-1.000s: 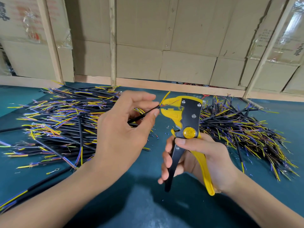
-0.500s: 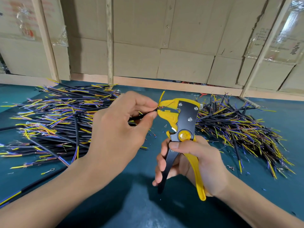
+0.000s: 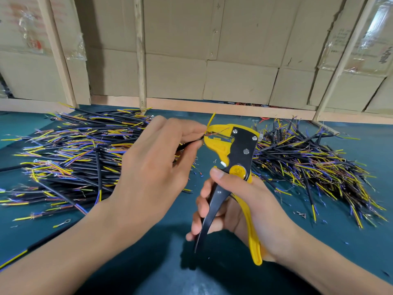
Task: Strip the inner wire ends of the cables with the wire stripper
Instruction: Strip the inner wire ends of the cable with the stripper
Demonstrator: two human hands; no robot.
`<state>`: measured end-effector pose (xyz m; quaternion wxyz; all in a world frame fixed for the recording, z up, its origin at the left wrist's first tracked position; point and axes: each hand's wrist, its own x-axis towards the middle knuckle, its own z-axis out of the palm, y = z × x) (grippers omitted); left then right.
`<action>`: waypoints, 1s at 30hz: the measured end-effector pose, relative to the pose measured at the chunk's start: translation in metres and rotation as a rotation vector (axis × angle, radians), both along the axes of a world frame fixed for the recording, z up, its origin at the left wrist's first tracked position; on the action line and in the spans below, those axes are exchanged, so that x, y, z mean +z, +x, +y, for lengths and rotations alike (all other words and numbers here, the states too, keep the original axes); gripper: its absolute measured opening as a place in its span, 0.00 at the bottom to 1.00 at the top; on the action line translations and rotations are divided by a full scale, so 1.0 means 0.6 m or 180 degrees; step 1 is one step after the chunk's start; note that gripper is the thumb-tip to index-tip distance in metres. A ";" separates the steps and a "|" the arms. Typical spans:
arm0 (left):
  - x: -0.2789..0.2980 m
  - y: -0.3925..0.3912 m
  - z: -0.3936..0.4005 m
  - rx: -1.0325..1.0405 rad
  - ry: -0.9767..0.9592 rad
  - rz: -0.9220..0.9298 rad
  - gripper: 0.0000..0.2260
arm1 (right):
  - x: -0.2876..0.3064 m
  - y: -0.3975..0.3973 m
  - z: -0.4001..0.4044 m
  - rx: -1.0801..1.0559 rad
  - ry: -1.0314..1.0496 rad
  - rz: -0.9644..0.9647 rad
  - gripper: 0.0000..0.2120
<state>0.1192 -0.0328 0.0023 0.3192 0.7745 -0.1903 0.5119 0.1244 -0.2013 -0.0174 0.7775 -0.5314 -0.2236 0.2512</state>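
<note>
Left hand (image 3: 148, 173) pinches a black cable (image 3: 189, 144), feeding its wires into the wire stripper (image 3: 231, 167) gripped by right hand (image 3: 244, 207).

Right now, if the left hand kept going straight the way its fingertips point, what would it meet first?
The left hand, pinching a black cable, points right at the yellow head of the wire stripper held by the right hand. It would likely meet that head first; they look almost touching, though depth is unclear.
</note>
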 end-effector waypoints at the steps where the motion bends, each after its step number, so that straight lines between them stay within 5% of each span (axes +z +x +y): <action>1: -0.001 -0.001 0.001 -0.0006 -0.0004 -0.0055 0.11 | 0.000 0.000 -0.001 0.0003 -0.0039 -0.0026 0.14; 23: -0.006 0.004 0.005 -0.0403 -0.0274 0.0187 0.17 | 0.005 -0.001 -0.011 -0.0481 -0.0177 0.0156 0.17; 27: -0.005 0.009 0.002 -0.0356 -0.0267 0.0190 0.14 | -0.001 0.010 -0.008 -0.0232 0.0205 0.0075 0.14; 30: -0.004 0.013 0.008 -0.0223 -0.0194 0.0172 0.14 | 0.002 0.026 -0.011 -0.0644 0.0519 -0.0068 0.17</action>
